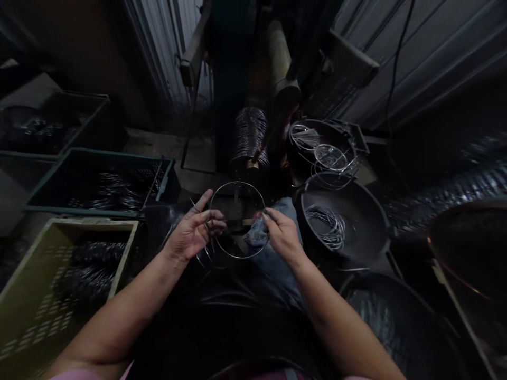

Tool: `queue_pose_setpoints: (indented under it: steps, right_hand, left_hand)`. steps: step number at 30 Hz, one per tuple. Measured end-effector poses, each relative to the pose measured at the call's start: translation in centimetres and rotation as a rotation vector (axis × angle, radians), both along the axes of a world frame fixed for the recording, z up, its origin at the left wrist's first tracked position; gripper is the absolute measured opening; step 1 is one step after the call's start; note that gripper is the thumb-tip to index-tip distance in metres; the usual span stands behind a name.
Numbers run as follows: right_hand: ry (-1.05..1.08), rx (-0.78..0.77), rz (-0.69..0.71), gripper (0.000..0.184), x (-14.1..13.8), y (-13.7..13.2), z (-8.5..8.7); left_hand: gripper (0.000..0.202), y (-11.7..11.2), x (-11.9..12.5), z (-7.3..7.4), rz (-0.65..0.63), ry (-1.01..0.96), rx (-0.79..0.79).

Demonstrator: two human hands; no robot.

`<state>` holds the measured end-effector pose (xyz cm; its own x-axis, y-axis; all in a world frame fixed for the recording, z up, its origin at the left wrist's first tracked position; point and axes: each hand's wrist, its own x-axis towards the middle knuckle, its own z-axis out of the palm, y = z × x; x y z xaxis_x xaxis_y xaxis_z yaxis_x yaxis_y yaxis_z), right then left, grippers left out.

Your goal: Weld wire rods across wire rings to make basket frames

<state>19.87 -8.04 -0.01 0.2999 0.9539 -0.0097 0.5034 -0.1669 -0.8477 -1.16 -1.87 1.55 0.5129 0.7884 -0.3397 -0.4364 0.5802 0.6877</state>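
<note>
A thin metal wire ring [237, 257] stands between my hands, its round opening facing me. My right hand [282, 232] pinches the ring's right side between thumb and fingers. At the ring's left side is my left hand [194, 229], index finger stretched out and the other fingers curled. Curved wires [206, 254] pass through those curled fingers, their ends showing above and below; how many is unclear. Beyond the ring, a machine holds a stack of wire rings [250, 134] on a rod with a brass-coloured end [252, 164].
On the left stand a yellow crate [35, 264] and a green crate [99, 154], both with dark wire pieces. To the right, a dark round pan [362, 221] holds coiled wire [327, 227]; another pan behind carries wire racks [330, 155]. A blue cloth [277, 264] lies below my right hand.
</note>
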Motion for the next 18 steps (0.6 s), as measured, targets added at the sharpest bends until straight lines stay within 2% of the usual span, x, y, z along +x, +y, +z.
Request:
queue_pose_setpoints:
  steps: [3, 6, 8, 9, 13, 16, 18]
  right_hand:
    - [0.426, -0.008, -0.137, 0.023, 0.5, -2.5, -0.5]
    - [0.595, -0.057, -0.159, 0.024, 1.2, -5.1, -0.8]
    - [0.543, -0.104, -0.147, 0.025, 2.7, -7.0, -1.3]
    - [0.484, -0.126, -0.203, 0.028, 3.9, -8.1, -1.7]
    - [0.186, -0.186, -0.716, 0.038, 10.9, -13.9, -5.1]
    - [0.064, -0.335, -0.936, 0.033, 16.1, -18.7, -8.6]
    - [0.009, -0.464, -0.99, 0.027, 18.4, -21.1, -10.9]
  left_hand:
    - [0.062, -0.8, 1.4, -0.5, -0.095, 0.169, -0.005]
    - [0.053, -1.6, 2.8, -1.0, -0.183, 0.338, -0.002]
    - [0.051, -1.9, 3.5, -1.4, -0.268, 0.449, 0.011]
    - [0.05, -1.9, 3.9, -1.6, -0.326, 0.499, 0.019]
    - [0.043, -1.8, 4.9, -1.6, -0.537, 0.639, 0.063]
    - [0.036, -1.5, 5.5, -1.2, -0.625, 0.721, 0.155]
    - [0.033, -1.2, 5.8, -0.8, -0.673, 0.767, 0.24]
